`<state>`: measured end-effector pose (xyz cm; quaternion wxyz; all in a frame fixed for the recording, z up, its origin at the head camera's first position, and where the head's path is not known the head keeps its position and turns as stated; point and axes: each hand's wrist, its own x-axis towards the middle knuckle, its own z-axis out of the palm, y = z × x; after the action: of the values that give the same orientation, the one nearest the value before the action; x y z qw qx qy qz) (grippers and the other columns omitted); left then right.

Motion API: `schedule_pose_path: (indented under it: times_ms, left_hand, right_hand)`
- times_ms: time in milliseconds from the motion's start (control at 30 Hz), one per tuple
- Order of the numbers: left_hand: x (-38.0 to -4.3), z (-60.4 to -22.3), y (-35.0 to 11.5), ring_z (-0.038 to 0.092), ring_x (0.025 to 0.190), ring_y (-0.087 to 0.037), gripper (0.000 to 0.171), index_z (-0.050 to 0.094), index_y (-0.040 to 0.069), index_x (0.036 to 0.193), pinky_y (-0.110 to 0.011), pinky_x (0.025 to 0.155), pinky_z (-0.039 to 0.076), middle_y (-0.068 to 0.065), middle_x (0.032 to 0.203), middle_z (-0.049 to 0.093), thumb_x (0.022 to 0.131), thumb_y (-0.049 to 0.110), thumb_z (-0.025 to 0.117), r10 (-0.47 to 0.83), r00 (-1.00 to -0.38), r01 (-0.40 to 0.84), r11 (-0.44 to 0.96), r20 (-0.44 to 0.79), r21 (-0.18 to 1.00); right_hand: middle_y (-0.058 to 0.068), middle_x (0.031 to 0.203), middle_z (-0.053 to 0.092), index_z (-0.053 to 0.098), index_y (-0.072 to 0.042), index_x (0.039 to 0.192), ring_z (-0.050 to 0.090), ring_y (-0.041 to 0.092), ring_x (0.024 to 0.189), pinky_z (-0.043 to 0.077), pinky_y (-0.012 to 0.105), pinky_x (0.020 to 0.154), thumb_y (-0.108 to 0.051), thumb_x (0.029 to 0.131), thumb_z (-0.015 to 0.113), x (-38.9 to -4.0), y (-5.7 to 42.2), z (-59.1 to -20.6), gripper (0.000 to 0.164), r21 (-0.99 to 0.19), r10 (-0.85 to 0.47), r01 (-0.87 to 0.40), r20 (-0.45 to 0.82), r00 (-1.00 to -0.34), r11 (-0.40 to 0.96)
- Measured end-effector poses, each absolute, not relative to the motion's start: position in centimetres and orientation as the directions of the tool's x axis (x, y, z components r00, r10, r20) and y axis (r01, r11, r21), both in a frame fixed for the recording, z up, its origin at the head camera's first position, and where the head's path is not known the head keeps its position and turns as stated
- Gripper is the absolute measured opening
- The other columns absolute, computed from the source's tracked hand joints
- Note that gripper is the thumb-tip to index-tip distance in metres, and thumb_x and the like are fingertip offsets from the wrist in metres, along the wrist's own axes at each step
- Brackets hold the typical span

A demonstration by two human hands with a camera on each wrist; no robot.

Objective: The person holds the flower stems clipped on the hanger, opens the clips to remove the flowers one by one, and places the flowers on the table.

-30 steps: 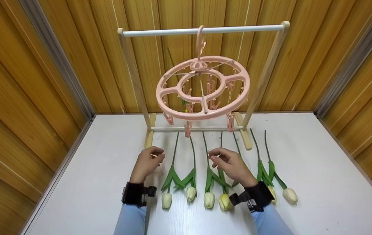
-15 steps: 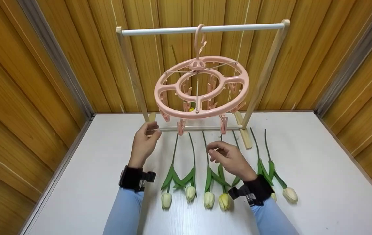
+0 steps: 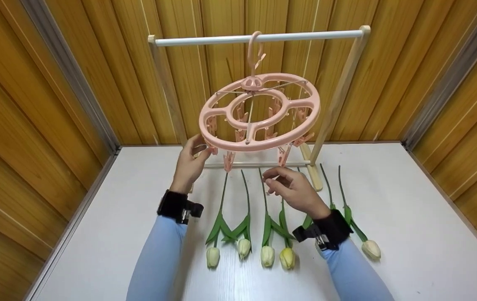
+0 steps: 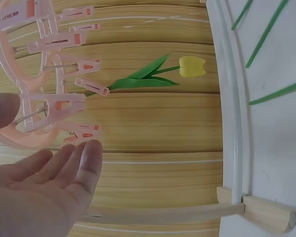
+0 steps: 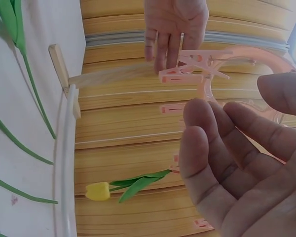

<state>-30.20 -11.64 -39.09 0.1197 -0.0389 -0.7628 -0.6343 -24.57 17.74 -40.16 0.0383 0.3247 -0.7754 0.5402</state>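
Observation:
A round pink clip hanger point(image 3: 259, 146) hangs from the stand's bar, with pink clothespins dangling below it. My left hand point(image 3: 190, 163) is at the hanger's left edge; in the left wrist view its thumb and straight fingers lie apart on either side of a clothespin point(image 4: 54, 106). My right hand point(image 3: 291, 190) is in front of the hanger, over the tulip stems, fingers loosely bent and holding nothing. One yellow tulip point(image 4: 192, 66) hangs head down from a clothespin, behind the ring. On the table lie several tulips, among them a white one point(image 3: 213, 257) and a yellow one point(image 3: 287, 258).
The stand has a white top bar point(image 3: 305, 36), wooden legs point(image 3: 343, 92) and a foot point(image 3: 315, 177) on the white table point(image 3: 414, 217). Wood-patterned panels point(image 3: 75, 54) enclose the table at the back and sides.
My left hand has moved forward and up to the hanger's left edge. My right hand has risen slightly toward the hanger. The hanger has turned a little, and its clothespins have shifted.

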Motion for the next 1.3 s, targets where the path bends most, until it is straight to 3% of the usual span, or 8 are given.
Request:
schedule_pose_path:
  times_ms: [167, 433, 600, 733, 867, 1000, 1133, 1300]
  left_hand:
    - [-30.1, -38.9, -11.2, 0.058, 0.122, -0.030, 0.047, 0.052, 0.001, 0.145, -0.041, 0.103, 0.047, -0.018, 0.133, 0.063, 0.100, 0.007, 0.065, -0.068, -0.969, 0.228, 0.142, 0.239, 0.963]
    - [-29.1, -39.0, -10.4, 0.061, 0.096, -0.018, 0.023, 0.065, 0.000, 0.120, -0.031, 0.083, 0.046, -0.012, 0.109, 0.066, 0.098, 0.005, 0.067, -0.019, -0.946, 0.313, 0.200, 0.323, 0.928]
    - [-28.1, -39.0, -9.6, 0.060, 0.087, -0.017, 0.010, 0.065, -0.003, 0.105, -0.028, 0.076, 0.047, -0.013, 0.096, 0.066, 0.097, 0.001, 0.065, 0.017, -0.924, 0.378, 0.200, 0.382, 0.904]
    - [-26.8, -38.8, -8.7, 0.062, 0.085, -0.020, 0.010, 0.064, -0.004, 0.106, -0.026, 0.074, 0.050, -0.015, 0.091, 0.066, 0.098, 0.001, 0.064, 0.060, -0.898, 0.439, 0.204, 0.437, 0.875]
    - [-25.4, -38.6, -7.8, 0.065, 0.089, -0.023, 0.011, 0.065, -0.001, 0.109, -0.030, 0.078, 0.052, -0.013, 0.095, 0.067, 0.099, 0.004, 0.065, 0.119, -0.867, 0.499, 0.217, 0.484, 0.839]
    - [-24.3, -38.4, -6.9, 0.066, 0.098, -0.026, 0.023, 0.066, 0.001, 0.123, -0.037, 0.083, 0.053, -0.012, 0.108, 0.069, 0.101, 0.006, 0.064, 0.183, -0.841, 0.540, 0.239, 0.509, 0.807]
    - [-23.6, -38.1, -5.8, 0.066, 0.103, -0.028, 0.031, 0.063, 0.000, 0.131, -0.040, 0.085, 0.054, -0.016, 0.120, 0.067, 0.101, 0.008, 0.062, 0.247, -0.830, 0.554, 0.251, 0.501, 0.794]
    - [-23.2, -37.9, -4.4, 0.065, 0.105, -0.029, 0.033, 0.062, -0.002, 0.133, -0.040, 0.084, 0.055, -0.018, 0.124, 0.066, 0.101, 0.007, 0.061, 0.310, -0.807, 0.584, 0.284, 0.504, 0.761]
  right_hand:
    - [0.019, 0.110, 0.070, 0.068, 0.006, 0.118, 0.068, 0.017, 0.083, 0.054, 0.025, 0.074, -0.005, 0.103, 0.059, -25.0, 17.9, -39.2, 0.020, -0.830, -0.431, -0.518, 0.398, -0.809, 0.206]
    - [0.020, 0.112, 0.068, 0.066, 0.007, 0.120, 0.067, 0.015, 0.081, 0.054, 0.024, 0.071, -0.002, 0.103, 0.060, -25.1, 18.2, -38.2, 0.021, -0.841, -0.401, -0.502, 0.397, -0.825, 0.201]
    - [0.021, 0.114, 0.068, 0.065, 0.007, 0.121, 0.067, 0.014, 0.082, 0.054, 0.024, 0.072, -0.001, 0.102, 0.059, -25.1, 18.3, -38.1, 0.021, -0.843, -0.397, -0.500, 0.398, -0.827, 0.197]
    - [0.024, 0.114, 0.067, 0.065, 0.008, 0.121, 0.067, 0.015, 0.082, 0.055, 0.028, 0.073, 0.000, 0.103, 0.056, -25.2, 18.3, -38.4, 0.021, -0.845, -0.403, -0.497, 0.393, -0.827, 0.196]
    - [0.025, 0.110, 0.066, 0.065, 0.008, 0.117, 0.068, 0.019, 0.082, 0.056, 0.030, 0.073, 0.001, 0.104, 0.055, -25.4, 18.0, -38.7, 0.018, -0.842, -0.422, -0.506, 0.396, -0.816, 0.188]
    - [0.024, 0.105, 0.065, 0.065, 0.007, 0.111, 0.069, 0.026, 0.081, 0.056, 0.032, 0.072, 0.001, 0.104, 0.054, -25.7, 17.9, -39.1, 0.015, -0.841, -0.438, -0.506, 0.388, -0.810, 0.190]
    - [0.027, 0.109, 0.066, 0.065, 0.010, 0.115, 0.069, 0.032, 0.081, 0.056, 0.033, 0.071, 0.003, 0.103, 0.054, -26.1, 17.7, -39.6, 0.018, -0.845, -0.452, -0.490, 0.360, -0.816, 0.212]
    - [0.026, 0.115, 0.068, 0.064, 0.009, 0.126, 0.069, 0.029, 0.082, 0.056, 0.029, 0.071, 0.001, 0.101, 0.058, -26.6, 17.1, -40.0, 0.027, -0.836, -0.480, -0.489, 0.332, -0.812, 0.249]
